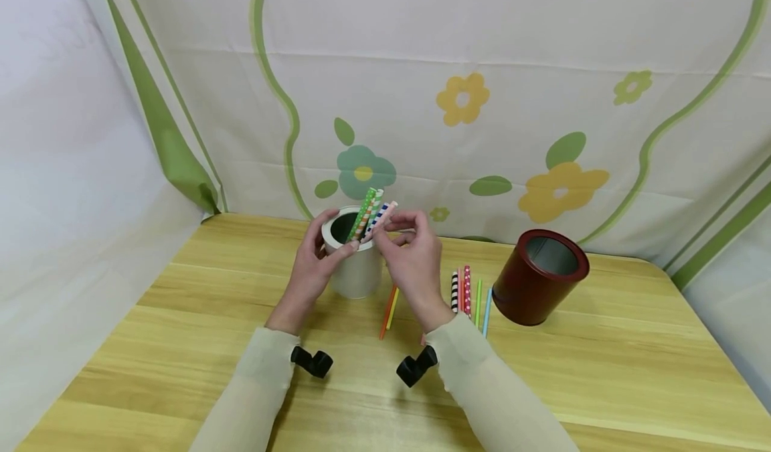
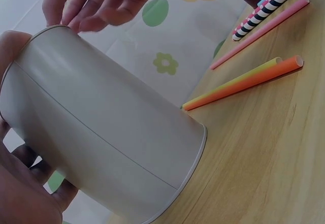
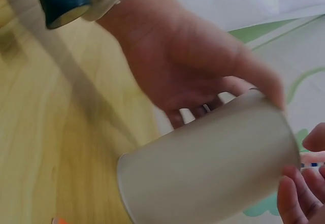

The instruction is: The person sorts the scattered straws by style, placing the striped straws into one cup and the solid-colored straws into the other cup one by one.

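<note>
A white can (image 1: 357,279) stands upright on the table with several patterned paper straws in it, among them a green dotted straw (image 1: 363,212). My left hand (image 1: 308,269) grips the can from its left side, thumb near the rim. At the rim's right edge, my right hand (image 1: 414,256) pinches a pale pink straw (image 1: 389,212) that leans out of the can. The lower ends of these straws are hidden inside. In the left wrist view the can (image 2: 101,117) hides the straws it contains.
On the wooden table (image 1: 199,345), an orange straw (image 1: 385,319) and a yellow one lie by the white can. Farther right lie a black-and-white striped straw (image 1: 454,291), a green straw (image 1: 478,301), a blue straw (image 1: 487,311) and others. Beyond them stands a dark red can (image 1: 524,284).
</note>
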Tool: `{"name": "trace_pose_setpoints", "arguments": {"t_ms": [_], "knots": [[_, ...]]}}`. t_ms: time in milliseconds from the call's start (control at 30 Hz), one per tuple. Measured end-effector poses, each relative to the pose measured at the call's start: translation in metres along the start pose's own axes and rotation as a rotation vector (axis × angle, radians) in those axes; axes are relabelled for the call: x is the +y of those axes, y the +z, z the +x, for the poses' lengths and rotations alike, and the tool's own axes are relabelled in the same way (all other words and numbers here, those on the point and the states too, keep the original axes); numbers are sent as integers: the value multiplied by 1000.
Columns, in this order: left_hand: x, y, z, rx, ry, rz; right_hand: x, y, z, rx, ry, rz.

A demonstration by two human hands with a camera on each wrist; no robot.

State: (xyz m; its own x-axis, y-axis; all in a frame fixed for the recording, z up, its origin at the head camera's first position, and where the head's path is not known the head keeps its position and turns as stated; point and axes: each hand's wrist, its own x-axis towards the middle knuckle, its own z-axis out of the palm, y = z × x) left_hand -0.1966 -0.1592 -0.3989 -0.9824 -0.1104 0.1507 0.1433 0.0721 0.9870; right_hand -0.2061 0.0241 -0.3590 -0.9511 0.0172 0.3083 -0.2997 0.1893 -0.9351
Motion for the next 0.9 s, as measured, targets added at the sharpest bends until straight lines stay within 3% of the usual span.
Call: {"name": "trace_pose_setpoints", "arguments": {"t_ms": [233,600,900], "knots": [[-1,1,-1,-15,0,-10,-2,-25,-7,114,60,168],[-2,-3,-1,11,-13,-19,14,-57,-17,189,100,181],[0,-2,-1,6,-9,-30,28,-82,-29,224,181,151]]}}
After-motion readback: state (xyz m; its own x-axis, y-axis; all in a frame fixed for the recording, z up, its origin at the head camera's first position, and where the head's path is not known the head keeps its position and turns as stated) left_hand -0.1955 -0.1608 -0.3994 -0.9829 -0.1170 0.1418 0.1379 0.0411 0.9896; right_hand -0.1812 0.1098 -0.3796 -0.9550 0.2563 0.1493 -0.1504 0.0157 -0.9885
